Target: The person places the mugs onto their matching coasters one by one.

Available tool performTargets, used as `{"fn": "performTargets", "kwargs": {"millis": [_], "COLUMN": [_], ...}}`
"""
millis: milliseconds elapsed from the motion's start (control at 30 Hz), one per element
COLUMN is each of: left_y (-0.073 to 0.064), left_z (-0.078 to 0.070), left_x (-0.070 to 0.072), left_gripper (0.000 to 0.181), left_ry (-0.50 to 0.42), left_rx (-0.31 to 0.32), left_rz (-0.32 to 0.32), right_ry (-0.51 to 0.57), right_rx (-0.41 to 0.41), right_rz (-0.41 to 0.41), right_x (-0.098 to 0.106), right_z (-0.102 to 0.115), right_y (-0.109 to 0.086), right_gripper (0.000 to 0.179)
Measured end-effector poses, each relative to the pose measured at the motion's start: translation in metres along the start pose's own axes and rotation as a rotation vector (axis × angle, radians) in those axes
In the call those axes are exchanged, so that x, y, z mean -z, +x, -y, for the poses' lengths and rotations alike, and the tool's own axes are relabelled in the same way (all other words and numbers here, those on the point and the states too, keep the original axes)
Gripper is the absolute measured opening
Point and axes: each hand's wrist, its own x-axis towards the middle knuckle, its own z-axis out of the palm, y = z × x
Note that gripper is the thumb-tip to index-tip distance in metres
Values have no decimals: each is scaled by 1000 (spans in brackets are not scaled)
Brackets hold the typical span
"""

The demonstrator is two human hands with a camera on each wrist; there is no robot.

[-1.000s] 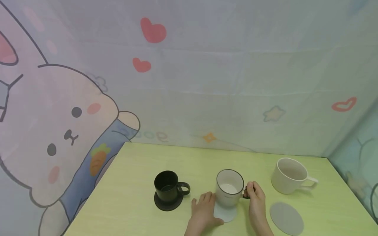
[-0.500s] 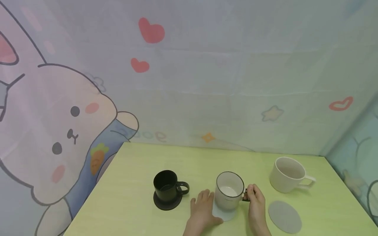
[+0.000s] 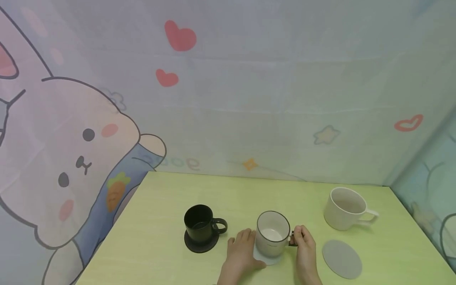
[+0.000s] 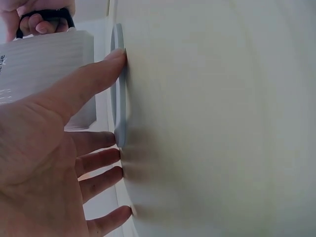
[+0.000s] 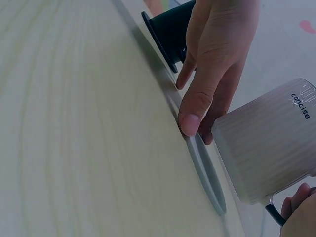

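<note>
In the head view, my right hand (image 3: pixel 305 247) grips the dark handle of a white mug (image 3: pixel 271 247) with a black rim. The mug hangs just over a pale round coaster (image 3: pixel 267 259); both wrist views show a narrow gap beneath its base (image 5: pixel 232 168). My left hand (image 3: pixel 240 253) lies on the table to the left of this coaster, fingers spread and fairly straight. In the left wrist view, its thumb and index finger touch the edge of the coaster (image 4: pixel 121 103). "Concise" is printed on the mug's side (image 5: pixel 276 143).
A black mug (image 3: pixel 199 229) stands on a black coaster (image 3: pixel 201 248) to the left. At the right back is a wide cream mug (image 3: pixel 340 215), with a grey coaster (image 3: pixel 342 259) in front of it. A printed cloth backdrop (image 3: pixel 228 99) hangs behind the yellow-green table (image 3: pixel 160 237).
The white mug has come down closer to the coaster, with my right hand on its handle. My left hand stays at the coaster. The head view has shifted slightly.
</note>
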Motion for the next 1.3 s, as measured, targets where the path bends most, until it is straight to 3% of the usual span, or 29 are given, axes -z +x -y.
{"fn": "performTargets", "kwargs": {"millis": [433,667,1300], "left_y": [-2,0,2], "left_z": [5,12,17], "left_x": [11,8,6], "left_gripper": [84,82,80], "left_ry": [-32,-52,-80], "left_rx": [-42,-71,-81], "left_rz": [46,66,50], "right_ry": [10,31,62], "right_rx": [-33,-57,-48], "right_rz": [14,6,-23], "right_x": [-4,-5,-7], "right_z": [-7,-10,-17], "right_y": [-1,-1,0], "right_gripper": [38,39,39]}}
